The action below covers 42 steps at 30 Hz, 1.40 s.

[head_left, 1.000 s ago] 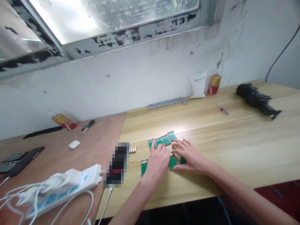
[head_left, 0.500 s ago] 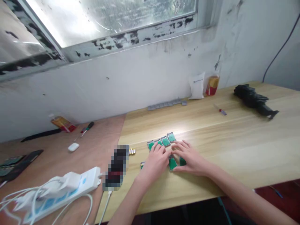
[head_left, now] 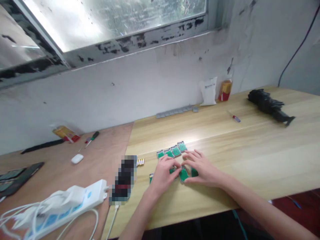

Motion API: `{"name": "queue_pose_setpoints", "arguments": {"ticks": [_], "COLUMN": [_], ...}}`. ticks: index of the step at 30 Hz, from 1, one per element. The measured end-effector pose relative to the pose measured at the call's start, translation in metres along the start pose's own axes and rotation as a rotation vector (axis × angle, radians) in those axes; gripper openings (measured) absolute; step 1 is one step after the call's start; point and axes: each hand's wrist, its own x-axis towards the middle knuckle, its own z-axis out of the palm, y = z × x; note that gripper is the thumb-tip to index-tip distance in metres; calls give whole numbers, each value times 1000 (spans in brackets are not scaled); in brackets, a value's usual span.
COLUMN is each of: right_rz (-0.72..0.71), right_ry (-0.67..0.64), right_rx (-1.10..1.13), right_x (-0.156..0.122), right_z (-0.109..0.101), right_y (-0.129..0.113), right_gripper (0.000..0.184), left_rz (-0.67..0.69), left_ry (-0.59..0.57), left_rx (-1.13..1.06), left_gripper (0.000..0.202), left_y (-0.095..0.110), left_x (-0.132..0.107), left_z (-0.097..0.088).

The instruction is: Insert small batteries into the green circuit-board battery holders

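Your left hand (head_left: pixel 163 176) and right hand (head_left: pixel 203 170) curl onto a green board (head_left: pixel 183 175), maybe gripping it, I can't tell; four green boards (head_left: pixel 172 151) already sit in a row above them.

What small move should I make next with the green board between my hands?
I'd probably slide the green circuit board between your left hand and right hand up toward the row of four green boards. That row sits neatly side by side just beyond your fingers, while this board lies apart from it.
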Motion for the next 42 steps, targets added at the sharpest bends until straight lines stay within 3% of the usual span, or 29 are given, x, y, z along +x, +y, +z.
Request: {"name": "queue_pose_setpoints", "arguments": {"ticks": [9, 18, 22, 27, 32, 37, 42], "right_rz": [-2, -19, -5, 3, -8, -5, 16], "right_ry": [0, 44, 41, 43, 89, 138, 132], "right_rx": [3, -17, -8, -31, -77, -168, -211], "right_x": [0, 0, -1, -4, 0, 18, 30], "right_z": [-2, -2, -3, -5, -3, 5, 13], "right_y": [-2, 2, 1, 3, -2, -27, -37], "right_gripper": [50, 48, 48, 47, 57, 40, 28], "left_rz": [70, 53, 83, 16, 31, 56, 91], "left_ry": [-19, -22, -31, -18, -50, -63, -66], "left_rx": [75, 162, 241, 373, 431, 475, 460], "left_gripper": [8, 11, 14, 12, 9, 15, 7], "left_y": [-3, 4, 0, -16, -20, -8, -11], "left_x": [0, 4, -4, -18, -20, -20, -21], "left_z": [2, 7, -6, -35, -38, -32, -37]}}
